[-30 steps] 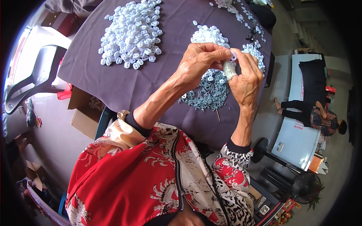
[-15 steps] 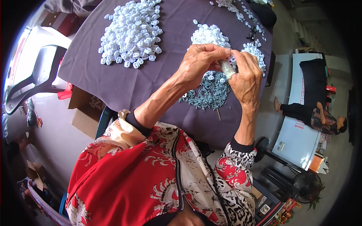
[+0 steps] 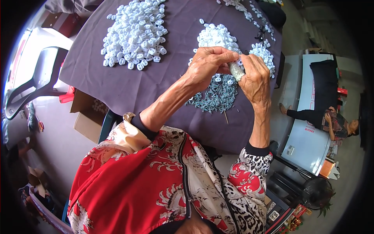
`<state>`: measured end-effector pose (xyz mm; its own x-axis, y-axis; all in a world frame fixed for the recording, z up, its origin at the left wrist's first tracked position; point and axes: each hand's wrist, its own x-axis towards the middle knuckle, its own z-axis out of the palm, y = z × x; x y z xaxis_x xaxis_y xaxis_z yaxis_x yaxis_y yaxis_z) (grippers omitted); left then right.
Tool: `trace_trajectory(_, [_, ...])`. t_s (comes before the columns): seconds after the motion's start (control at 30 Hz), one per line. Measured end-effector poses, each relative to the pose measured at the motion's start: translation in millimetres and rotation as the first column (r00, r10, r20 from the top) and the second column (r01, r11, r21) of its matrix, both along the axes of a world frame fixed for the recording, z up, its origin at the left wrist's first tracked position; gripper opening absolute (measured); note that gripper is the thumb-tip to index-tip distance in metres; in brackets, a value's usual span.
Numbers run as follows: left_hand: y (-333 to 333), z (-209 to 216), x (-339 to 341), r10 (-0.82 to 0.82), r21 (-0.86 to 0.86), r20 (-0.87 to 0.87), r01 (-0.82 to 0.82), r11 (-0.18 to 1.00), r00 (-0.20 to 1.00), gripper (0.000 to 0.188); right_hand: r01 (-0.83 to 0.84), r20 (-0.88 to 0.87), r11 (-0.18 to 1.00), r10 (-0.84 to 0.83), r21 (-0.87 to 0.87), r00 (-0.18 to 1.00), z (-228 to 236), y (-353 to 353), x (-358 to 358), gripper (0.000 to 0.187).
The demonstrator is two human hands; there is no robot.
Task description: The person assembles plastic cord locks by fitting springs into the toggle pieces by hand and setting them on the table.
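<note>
Above the table, my two hands meet with their fingertips close together. My left hand (image 3: 206, 66) is closed, its thumb and forefinger pinched toward the other hand. Curled in from the right, my right hand (image 3: 255, 76) has a pale, wrapped, thumb-like part (image 3: 236, 71) pointing at the left fingertips. A small white two-holed piece (image 3: 240, 62) shows between the hands, at the right fingers; what the left fingertips pinch is hidden. Below the hands lies a pile of small grey-green screw-like pieces (image 3: 216, 95), with a few white pieces on it.
White two-holed pieces lie in a large heap (image 3: 134, 33) at left, a smaller heap (image 3: 216, 37) beyond my hands and another (image 3: 263, 54) at right. A thin rod (image 3: 226, 117) sticks out of the grey-green pile. A person (image 3: 331, 120) is at far right; a cardboard box (image 3: 87, 124) stands at left.
My right forearm and sleeve have shifted slightly right, while my hands stay together in nearly the same place. The person at far right has moved their arms.
</note>
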<state>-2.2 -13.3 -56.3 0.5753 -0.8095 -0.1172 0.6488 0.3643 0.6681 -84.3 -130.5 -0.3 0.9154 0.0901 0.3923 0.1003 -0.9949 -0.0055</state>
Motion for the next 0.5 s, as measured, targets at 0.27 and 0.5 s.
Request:
trace_trajectory(0.27, [-2,-2,-1,-0.033,0.008,-0.111,0.034,0.999,0.993,0.015,-0.043,0.008,0.999,0.043,0.014,0.999,-8,-7,2,0.015])
trace_trajectory(0.5, [-4,-7,-4,-0.031,0.039,-0.155,0.037,0.999,0.987,0.015,-0.062,-0.009,0.998,0.062,0.024,0.998,-14,-11,1,0.015])
